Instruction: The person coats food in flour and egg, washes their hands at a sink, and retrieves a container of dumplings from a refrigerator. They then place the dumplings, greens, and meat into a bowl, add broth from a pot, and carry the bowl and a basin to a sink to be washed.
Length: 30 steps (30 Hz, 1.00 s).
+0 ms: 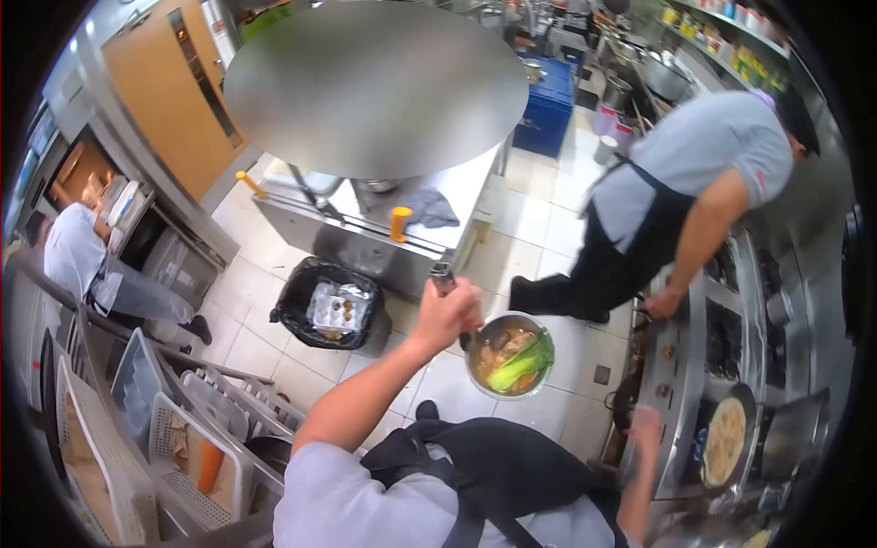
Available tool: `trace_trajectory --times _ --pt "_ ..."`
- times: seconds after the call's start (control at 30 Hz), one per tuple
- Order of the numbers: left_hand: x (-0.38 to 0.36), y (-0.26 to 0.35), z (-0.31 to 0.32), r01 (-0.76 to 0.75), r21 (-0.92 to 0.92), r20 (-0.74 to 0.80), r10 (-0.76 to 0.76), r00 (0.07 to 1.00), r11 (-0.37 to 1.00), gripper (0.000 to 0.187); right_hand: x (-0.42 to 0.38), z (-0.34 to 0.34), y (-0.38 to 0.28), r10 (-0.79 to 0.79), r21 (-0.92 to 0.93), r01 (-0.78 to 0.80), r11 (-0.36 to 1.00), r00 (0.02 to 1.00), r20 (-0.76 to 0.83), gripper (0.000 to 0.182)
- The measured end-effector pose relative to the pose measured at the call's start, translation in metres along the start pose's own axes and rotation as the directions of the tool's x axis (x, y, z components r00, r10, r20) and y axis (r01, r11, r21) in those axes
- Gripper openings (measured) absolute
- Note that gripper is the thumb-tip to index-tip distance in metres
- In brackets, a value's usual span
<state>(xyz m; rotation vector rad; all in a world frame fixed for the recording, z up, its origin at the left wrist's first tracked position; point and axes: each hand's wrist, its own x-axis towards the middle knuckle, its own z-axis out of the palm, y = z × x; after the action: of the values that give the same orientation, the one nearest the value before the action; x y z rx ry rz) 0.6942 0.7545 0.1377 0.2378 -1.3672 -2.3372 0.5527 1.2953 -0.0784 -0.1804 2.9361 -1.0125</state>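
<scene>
My left hand [449, 312] is wrapped round the handle of a saucepan [470, 367], out in front of my apron and above the tiled floor. The end of the handle [443, 273] sticks out past my fist. In the pan are a brownish broth with pale chunks and a head of bok choy [523, 363], its green leaves against the rim. On the other side, my right hand [646, 426] hangs beside the stove front, blurred, so its fingers cannot be made out. Nearest to it on the stove is a frying pan with a round browned flatbread [725, 442].
A co-worker [699, 164] bends over the stove [671, 365] at right; another person [78, 251] works at a counter on the left. A lined bin [301, 333] stands by the steel table [365, 242]. Plastic crates [174, 457] fill the lower left.
</scene>
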Motion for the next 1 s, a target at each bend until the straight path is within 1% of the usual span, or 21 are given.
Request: trace_trajectory --times 0.03,0.07,0.1,0.13,0.17,0.2,0.27,0.33,0.4,0.43,0.47,0.5,0.53,0.6,0.63,0.67,0.7,0.77,0.83,0.9,1.0 --pt "-0.004 0.014 -0.027 -0.017 0.032 -0.085 0.02 0.996 0.999 0.034 0.007 0.085 -0.001 -0.118 0.015 0.118 0.993 0.973 0.198 0.02" --pt "-0.009 0.029 -0.053 -0.033 0.066 -0.173 0.044 0.984 0.997 0.035 -0.014 0.125 -0.057 -0.229 -0.241 0.356 0.903 0.873 0.431 0.024" --pt "-0.011 0.04 -0.083 -0.088 0.111 -0.214 0.11 0.971 0.99 0.035 -0.026 0.164 -0.109 0.051 -0.176 0.09 0.98 0.746 0.664 0.036" --pt "-0.011 0.052 -0.112 -0.14 0.158 -0.245 0.176 0.953 0.978 0.035 -0.038 0.196 -0.137 -0.011 -0.117 0.156 0.981 0.646 0.764 0.039" --pt "-0.016 0.072 -0.139 -0.142 0.064 -0.17 0.151 0.974 0.988 0.033 -0.055 0.195 -0.174 -0.104 -0.062 0.232 0.971 0.638 0.763 0.04" --pt "-0.021 0.09 -0.156 -0.168 0.109 -0.246 0.19 0.95 0.98 0.032 -0.073 0.193 -0.213 -0.195 -0.009 0.308 0.951 0.625 0.756 0.042" --pt "-0.025 0.114 -0.204 -0.235 0.091 -0.277 0.251 0.927 0.968 0.031 -0.041 0.345 -0.077 -0.002 -0.104 0.3 0.948 0.332 0.943 0.041" --pt "-0.026 0.136 -0.241 -0.295 0.219 -0.436 0.364 0.823 0.93 0.03 -0.021 0.318 -0.139 0.088 -0.158 0.222 0.962 0.293 0.952 0.04" --pt "-0.027 0.16 -0.278 -0.339 0.204 -0.447 0.395 0.802 0.918 0.034 0.007 0.332 -0.176 0.181 -0.222 0.145 0.964 0.248 0.952 0.04" --pt "-0.026 0.172 -0.295 -0.385 0.242 -0.424 0.454 0.783 0.891 0.034 0.032 0.362 -0.163 0.184 -0.26 0.363 0.895 0.231 0.955 0.036" --pt "-0.025 0.182 -0.313 -0.423 0.278 -0.403 0.504 0.764 0.863 0.034 0.047 0.374 -0.179 0.064 -0.052 0.805 0.592 0.018 0.998 0.031" --pt "-0.02 0.191 -0.331 -0.487 0.26 -0.431 0.552 0.714 0.834 0.032 0.063 0.386 -0.194 -0.059 0.202 0.974 0.106 -0.197 0.979 0.026" --pt "-0.019 0.197 -0.349 -0.527 0.244 -0.481 0.573 0.663 0.814 0.031 0.093 0.449 -0.139 -0.267 0.322 0.946 0.043 -0.3 0.916 0.021" --pt "-0.016 0.226 -0.377 -0.502 0.266 -0.453 0.566 0.689 0.823 0.031 0.093 0.484 -0.227 -0.22 0.076 0.825 0.56 0.06 0.974 0.028" --pt "-0.016 0.233 -0.391 -0.491 0.273 -0.483 0.559 0.674 0.827 0.031 0.074 0.459 -0.341 0.078 -0.182 0.425 0.887 0.25 0.965 0.023" --pt "-0.013 0.247 -0.407 -0.493 0.297 -0.47 0.575 0.67 0.818 0.031 0.062 0.461 -0.404 -0.161 -0.013 0.585 0.811 0.244 0.956 0.027" --pt "-0.008 0.262 -0.422 -0.5 0.319 -0.45 0.593 0.667 0.805 0.031 0.056 0.487 -0.436 -0.293 0.107 0.619 0.778 0.206 0.934 0.031" --pt "-0.003 0.284 -0.455 -0.502 0.318 -0.464 0.594 0.657 0.804 0.031 0.026 0.498 -0.547 -0.416 0.238 0.645 0.726 0.137 0.899 0.031" --pt "0.006 0.302 -0.494 -0.491 0.303 -0.493 0.576 0.653 0.816 0.03 -0.001 0.52 -0.632 -0.462 0.353 0.545 0.761 0.073 0.884 0.031" --pt "0.02 0.322 -0.533 -0.479 0.308 -0.474 0.569 0.672 0.822 0.03 -0.026 0.545 -0.701 -0.439 0.361 0.51 0.781 0.036 0.898 0.029" --pt "0.05 0.34 -0.601 -0.421 0.29 -0.435 0.51 0.742 0.86 0.031 -0.059 0.565 -0.789 -0.367 0.287 0.443 0.849 0.104 0.925 0.029"
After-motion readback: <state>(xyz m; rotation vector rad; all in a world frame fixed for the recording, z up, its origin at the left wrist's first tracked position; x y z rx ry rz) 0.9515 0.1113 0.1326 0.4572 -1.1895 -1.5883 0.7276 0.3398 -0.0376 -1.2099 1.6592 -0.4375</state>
